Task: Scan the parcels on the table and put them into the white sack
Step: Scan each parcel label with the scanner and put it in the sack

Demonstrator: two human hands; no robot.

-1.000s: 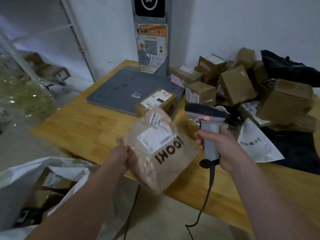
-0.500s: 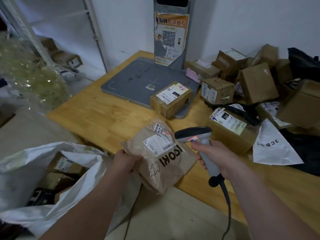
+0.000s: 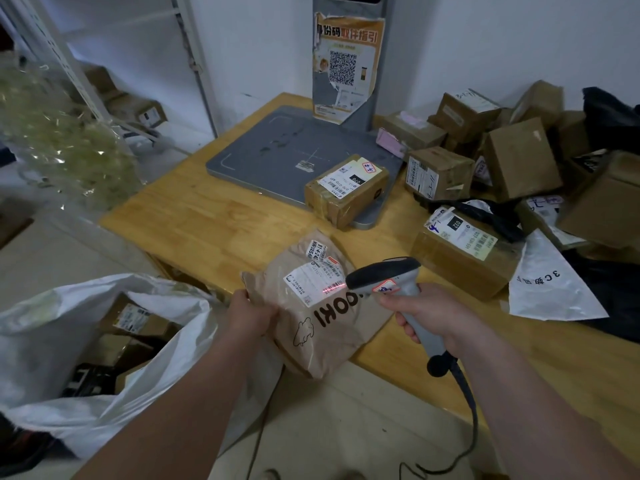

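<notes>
The left hand (image 3: 254,315) has its grip pinched on the near-left edge of a brown paper parcel (image 3: 322,334). It holds the parcel half over the near edge of the table (image 3: 207,223), with the label (image 3: 311,280) turned up and tilted toward the scanner (image 3: 382,277). Held by one edge like that, the parcel shows its label uncovered.

The right hand (image 3: 433,313) has its grip wrapped round the scanner's handle. The nose points at the label from close by, so the red line (image 3: 333,289) falls across the barcode.

The white sack (image 3: 52,341) gapes on the floor just left of the parcel, with boxes already inside. I'd guess the drop is a short swing left once the read takes. More boxes (image 3: 519,161) sit heaped at the table's far right, so the job looks far from over.
</notes>
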